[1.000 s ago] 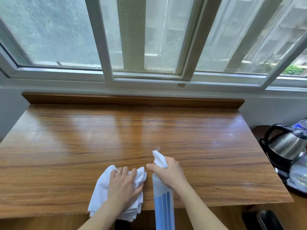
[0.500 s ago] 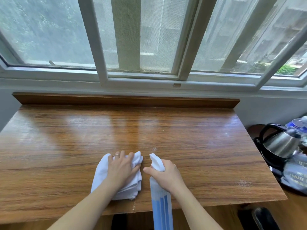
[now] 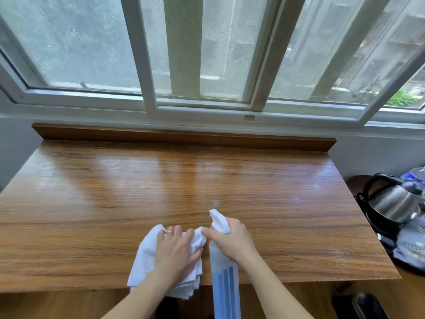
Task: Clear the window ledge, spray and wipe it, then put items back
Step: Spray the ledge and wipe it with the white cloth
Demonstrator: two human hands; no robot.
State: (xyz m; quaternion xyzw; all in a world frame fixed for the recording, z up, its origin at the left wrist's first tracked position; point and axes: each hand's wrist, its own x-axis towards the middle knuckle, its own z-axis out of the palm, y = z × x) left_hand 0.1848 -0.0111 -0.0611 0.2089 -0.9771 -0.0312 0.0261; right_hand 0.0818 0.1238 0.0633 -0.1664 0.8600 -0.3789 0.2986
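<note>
The wooden ledge (image 3: 161,192) spans the view under the window. Near its front edge lies a white cloth (image 3: 147,252), partly hanging over the edge, and my left hand (image 3: 176,252) presses flat on it with spread fingers. My right hand (image 3: 232,240) grips the neck of a spray bottle (image 3: 224,282), white-headed with a blue and white body, its nozzle pointing toward the window. A few fine droplets (image 3: 216,203) sit on the wood just beyond the nozzle.
A steel kettle with a black handle (image 3: 393,203) and blue plastic-wrapped packs (image 3: 411,247) stand low to the right of the ledge. A raised wooden strip (image 3: 184,137) runs along the back under the white window frame. Spray specks (image 3: 338,254) mark the near-right corner.
My left hand slid the cloth forward and then back toward the front edge. The right hand and bottle stayed nearly in place. The camera shifted a little.
</note>
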